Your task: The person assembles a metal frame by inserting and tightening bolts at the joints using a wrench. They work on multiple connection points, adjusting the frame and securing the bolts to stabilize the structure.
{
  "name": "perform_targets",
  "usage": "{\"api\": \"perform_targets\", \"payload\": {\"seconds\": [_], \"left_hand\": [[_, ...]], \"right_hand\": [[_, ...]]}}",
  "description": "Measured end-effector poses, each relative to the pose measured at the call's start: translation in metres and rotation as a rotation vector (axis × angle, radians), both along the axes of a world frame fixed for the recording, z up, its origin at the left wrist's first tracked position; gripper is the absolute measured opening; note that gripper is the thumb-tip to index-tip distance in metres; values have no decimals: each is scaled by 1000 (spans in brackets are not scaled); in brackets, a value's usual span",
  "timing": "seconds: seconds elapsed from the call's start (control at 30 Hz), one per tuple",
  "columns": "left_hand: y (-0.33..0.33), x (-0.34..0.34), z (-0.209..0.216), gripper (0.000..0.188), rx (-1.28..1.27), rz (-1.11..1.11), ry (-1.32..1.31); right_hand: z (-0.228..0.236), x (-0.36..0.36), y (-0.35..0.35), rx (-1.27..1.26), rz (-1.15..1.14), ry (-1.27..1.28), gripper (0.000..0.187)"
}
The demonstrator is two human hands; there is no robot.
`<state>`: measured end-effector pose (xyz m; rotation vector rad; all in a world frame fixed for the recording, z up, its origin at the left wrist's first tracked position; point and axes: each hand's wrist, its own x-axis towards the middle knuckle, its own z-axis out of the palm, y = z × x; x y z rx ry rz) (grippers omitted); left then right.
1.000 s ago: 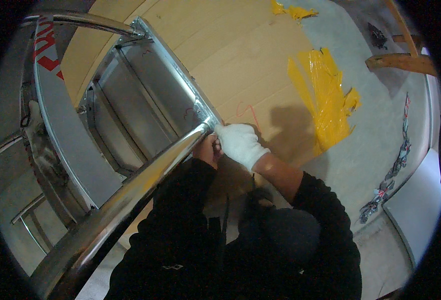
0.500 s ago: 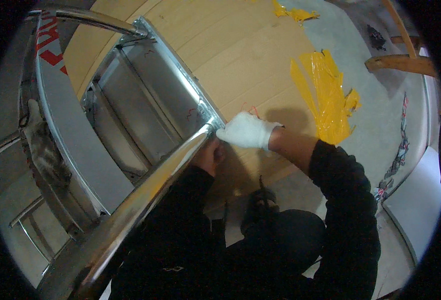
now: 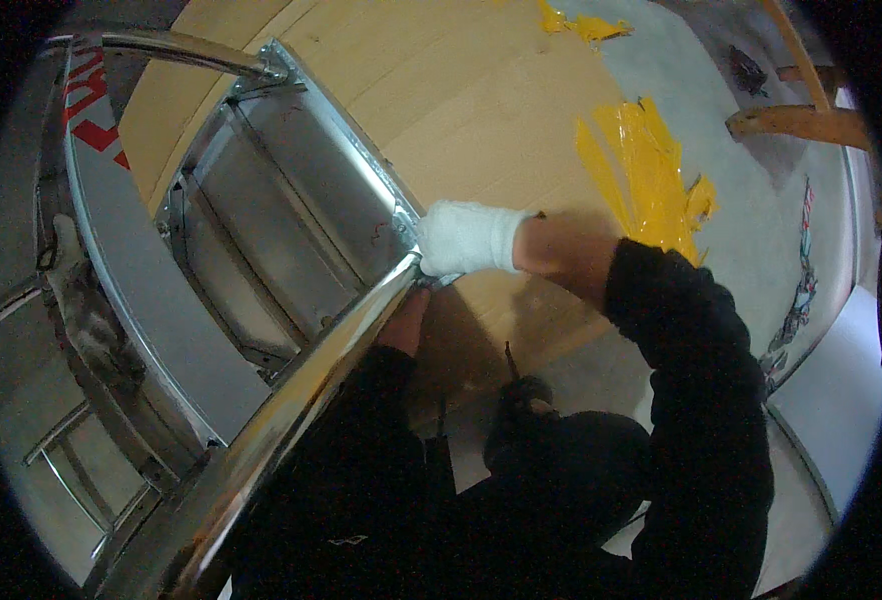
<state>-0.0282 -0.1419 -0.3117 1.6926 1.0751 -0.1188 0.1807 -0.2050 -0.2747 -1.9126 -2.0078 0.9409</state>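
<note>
My right hand (image 3: 466,238), in a white knit glove, is closed at the near corner of a shiny metal frame (image 3: 361,165). What its fingers grip there is hidden. Just below it, my left hand (image 3: 407,322) reaches up beside a polished metal tube (image 3: 311,370). Only its wrist and part of the hand show; its fingers disappear behind the tube and the right hand. The frame has a flat panel with several crossbars, and faint red marks are drawn on the panel.
A curved grey panel (image 3: 151,260) with red print stands left of the frame. Light brown boarding (image 3: 461,110) lies under it, with torn yellow film (image 3: 646,170) at its right edge. A wooden leg (image 3: 796,122) is at the upper right. More metal frames (image 3: 71,430) stand at left.
My right hand has shifted slightly left and up, its fingers now over the frame's corner. The left hand has slipped further out of sight beneath it. The view has moved slightly.
</note>
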Motion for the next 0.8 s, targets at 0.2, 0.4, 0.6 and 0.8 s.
{"api": "perform_targets", "payload": {"seconds": [0.2, 0.4, 0.6, 0.8], "left_hand": [[14, -8, -12, 55, -94, -36, -99], [17, -2, -26, 53, -43, -67, -157], [12, 13, -5, 57, 110, -62, -46], [-14, 15, 13, 51, 124, 52, 59]], "right_hand": [[5, -3, -38, 311, -92, -121, 11], [-7, -55, -74, 116, -558, 200, 17], [-22, -75, -76, 60, -668, 210, 16], [-16, -75, -73, -19, -684, 263, 16]]}}
